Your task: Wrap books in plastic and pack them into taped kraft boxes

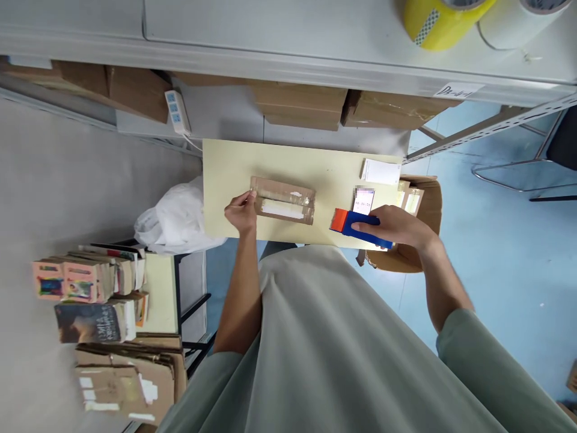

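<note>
A flat brown cardboard package (285, 190) with clear tape and a white label lies on the pale yellow tabletop (229, 162). My left hand (242, 211) pinches its left edge between thumb and fingers. Over the table's front right, my right hand (393, 226) is closed around a blue, oblong thing with an orange end (358, 225); its exact kind cannot be made out. That orange end points left, apart from the package. Just behind it lies a phone (363, 202) with a lit screen. A stack of white paper slips (381, 171) sits farther back.
An open carton (430, 231) with packages stands right of the table. A white plastic bag (174, 213) is at the left, above piled books (88, 322) and flattened cardboard (121, 385). A shelf (288, 36) carrying tape rolls (444, 24) overhangs the back, with a power strip (177, 111) below.
</note>
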Motion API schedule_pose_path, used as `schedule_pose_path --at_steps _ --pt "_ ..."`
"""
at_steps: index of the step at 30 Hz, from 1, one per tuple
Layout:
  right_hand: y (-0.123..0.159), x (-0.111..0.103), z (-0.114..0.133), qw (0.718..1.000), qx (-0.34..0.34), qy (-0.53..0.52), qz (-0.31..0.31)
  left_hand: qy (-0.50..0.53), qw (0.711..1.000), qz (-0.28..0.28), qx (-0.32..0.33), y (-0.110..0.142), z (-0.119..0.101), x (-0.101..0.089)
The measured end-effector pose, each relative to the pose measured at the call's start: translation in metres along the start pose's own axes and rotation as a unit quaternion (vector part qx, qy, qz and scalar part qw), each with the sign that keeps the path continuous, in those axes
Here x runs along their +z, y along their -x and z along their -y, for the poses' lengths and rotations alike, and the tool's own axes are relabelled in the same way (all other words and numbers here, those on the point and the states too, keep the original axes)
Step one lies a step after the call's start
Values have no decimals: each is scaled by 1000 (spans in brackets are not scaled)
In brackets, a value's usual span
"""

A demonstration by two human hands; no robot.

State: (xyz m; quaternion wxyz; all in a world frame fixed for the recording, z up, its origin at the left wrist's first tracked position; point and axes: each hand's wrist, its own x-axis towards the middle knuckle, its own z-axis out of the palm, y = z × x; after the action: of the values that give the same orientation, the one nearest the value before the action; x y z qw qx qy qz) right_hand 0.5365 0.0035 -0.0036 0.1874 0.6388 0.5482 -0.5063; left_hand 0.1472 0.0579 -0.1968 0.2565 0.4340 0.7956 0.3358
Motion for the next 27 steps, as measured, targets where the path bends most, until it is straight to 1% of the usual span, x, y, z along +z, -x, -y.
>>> schedule_pose_path --at_steps 3,7,11,15,21,24,27 --pt "-6 4 -11 1000 9 -9 13 -6 1000 -2 -14 -3 15 -12" --pt "-33 16 -7 999 25 45 0 -9 999 3 -43 2 25 -18" --pt "-66 33 7 994 43 103 -17 -7 999 22 -44 4 25 -18" --pt "-89 55 26 991 49 123 -33 -31 999 20 -36 6 21 -19" --pt "-107 89 61 987 15 138 -80 -51 998 29 -32 10 17 -22" --pt "-113 100 71 983 6 155 -102 -50 998 30 -29 9 17 -22" --pt "-117 106 77 979 -4 171 -113 -47 998 30 -23 8 18 -20"
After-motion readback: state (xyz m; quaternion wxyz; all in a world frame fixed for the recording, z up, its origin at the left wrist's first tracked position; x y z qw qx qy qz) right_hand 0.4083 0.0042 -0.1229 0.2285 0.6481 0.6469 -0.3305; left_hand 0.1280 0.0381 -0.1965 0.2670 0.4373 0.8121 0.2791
